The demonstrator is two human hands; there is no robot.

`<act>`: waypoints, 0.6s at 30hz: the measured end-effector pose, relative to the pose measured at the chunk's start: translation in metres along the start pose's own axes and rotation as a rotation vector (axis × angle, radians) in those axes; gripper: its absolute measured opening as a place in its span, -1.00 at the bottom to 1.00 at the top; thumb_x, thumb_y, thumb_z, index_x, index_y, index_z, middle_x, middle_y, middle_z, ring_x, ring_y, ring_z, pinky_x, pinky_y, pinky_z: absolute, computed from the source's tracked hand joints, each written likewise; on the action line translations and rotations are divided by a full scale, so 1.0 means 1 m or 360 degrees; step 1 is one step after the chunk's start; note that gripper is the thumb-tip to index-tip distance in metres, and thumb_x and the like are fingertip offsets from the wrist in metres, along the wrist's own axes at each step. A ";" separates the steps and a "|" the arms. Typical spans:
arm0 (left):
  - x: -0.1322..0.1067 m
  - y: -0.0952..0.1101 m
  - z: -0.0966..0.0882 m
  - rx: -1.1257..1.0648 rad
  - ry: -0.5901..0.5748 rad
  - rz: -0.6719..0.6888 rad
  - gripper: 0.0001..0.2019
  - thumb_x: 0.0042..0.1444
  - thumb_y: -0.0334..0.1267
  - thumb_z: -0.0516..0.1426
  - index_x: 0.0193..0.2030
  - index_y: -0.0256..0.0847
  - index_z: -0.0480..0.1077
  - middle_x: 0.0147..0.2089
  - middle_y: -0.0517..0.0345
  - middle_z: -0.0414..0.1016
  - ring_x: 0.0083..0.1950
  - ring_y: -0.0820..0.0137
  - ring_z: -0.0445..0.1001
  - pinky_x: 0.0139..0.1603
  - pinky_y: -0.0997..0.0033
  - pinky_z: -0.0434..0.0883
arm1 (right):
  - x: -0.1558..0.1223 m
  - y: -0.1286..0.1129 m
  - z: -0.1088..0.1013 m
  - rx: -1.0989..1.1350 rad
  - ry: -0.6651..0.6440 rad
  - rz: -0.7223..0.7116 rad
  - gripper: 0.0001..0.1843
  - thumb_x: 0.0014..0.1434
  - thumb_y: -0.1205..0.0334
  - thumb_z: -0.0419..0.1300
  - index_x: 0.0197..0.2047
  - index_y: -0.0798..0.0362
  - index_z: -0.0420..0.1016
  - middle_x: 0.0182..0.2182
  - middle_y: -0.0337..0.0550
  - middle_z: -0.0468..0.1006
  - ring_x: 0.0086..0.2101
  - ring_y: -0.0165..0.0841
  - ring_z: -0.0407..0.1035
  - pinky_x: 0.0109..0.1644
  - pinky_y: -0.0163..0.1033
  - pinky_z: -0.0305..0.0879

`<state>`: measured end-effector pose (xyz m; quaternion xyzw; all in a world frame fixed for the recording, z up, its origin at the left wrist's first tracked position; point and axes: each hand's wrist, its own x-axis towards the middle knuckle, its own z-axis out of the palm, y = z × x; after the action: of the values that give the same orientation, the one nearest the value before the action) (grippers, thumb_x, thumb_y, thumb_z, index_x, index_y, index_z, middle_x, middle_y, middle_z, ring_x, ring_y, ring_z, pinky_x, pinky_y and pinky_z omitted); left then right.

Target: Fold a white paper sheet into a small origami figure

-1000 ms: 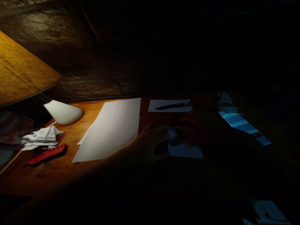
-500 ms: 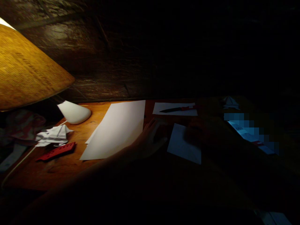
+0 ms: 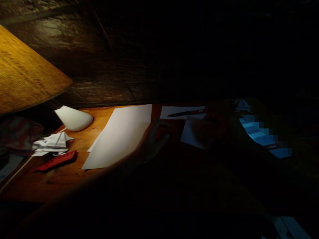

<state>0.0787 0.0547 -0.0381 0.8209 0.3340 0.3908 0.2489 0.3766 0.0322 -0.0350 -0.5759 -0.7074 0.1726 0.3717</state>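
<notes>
My left hand [image 3: 154,137] lies at the right edge of a large white sheet of paper [image 3: 124,132], its thumb apart from its curved fingers and nothing visible in its grasp. My right hand [image 3: 214,124] is in deep shadow, over or against a smaller white sheet [image 3: 190,134]; its fingers cannot be made out. Just beyond that hand, a knife with a dark blade [image 3: 178,114] and a red handle rests on another white sheet [image 3: 165,109].
On the left stand a lamp with a yellow shade [image 3: 30,73] and white base [image 3: 74,119], a folded paper piece [image 3: 53,143] and a red ridged object [image 3: 56,161]. A second folded paper [image 3: 241,105] and a bluish-lit strip [image 3: 259,132] lie right. A dark wall [image 3: 104,89] rises behind.
The smaller sheet has slid away from me, towards the knife, with my right hand moving along with it. My left hand has shifted slightly forward. The whole view has drifted a little.
</notes>
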 end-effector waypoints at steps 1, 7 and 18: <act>0.000 0.000 0.000 0.0009 0.0001 -0.0003 -0.76 0.19 -0.35 0.16 0.01 -0.15 0.36 -0.01 0.08 0.44 0.06 0.26 0.43 0.10 0.19 0.36 | -0.002 -0.004 -0.001 -0.0068 -0.0143 -0.0020 -0.82 0.13 0.06 0.30 -0.28 -0.02 0.53 -0.34 -0.14 0.58 -0.32 -0.19 0.45 -0.25 -0.12 0.27; 0.000 0.002 -0.002 -0.0055 -0.0048 0.0014 -0.72 0.18 -0.34 0.17 0.04 -0.15 0.37 0.01 0.07 0.44 0.08 0.25 0.42 0.13 0.15 0.38 | -0.015 -0.042 -0.004 0.0299 -0.1311 0.0044 -0.72 0.01 0.03 0.45 -0.36 0.03 0.54 -0.43 -0.26 0.56 -0.43 -0.37 0.43 -0.40 -0.29 0.22; -0.002 0.014 -0.008 -0.0337 -0.0447 0.0055 -0.61 0.24 -0.34 0.15 0.21 -0.10 0.43 0.16 -0.01 0.54 0.16 0.20 0.51 0.20 0.09 0.48 | -0.015 -0.032 0.009 0.0597 -0.0636 0.0196 -0.62 0.36 -0.07 0.10 -0.25 0.02 0.58 -0.38 -0.20 0.57 -0.43 -0.39 0.39 -0.40 -0.29 0.26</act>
<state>0.0764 0.0450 -0.0251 0.8421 0.2388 0.3096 0.3714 0.3485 0.0111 -0.0244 -0.4934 -0.6860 0.4331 0.3137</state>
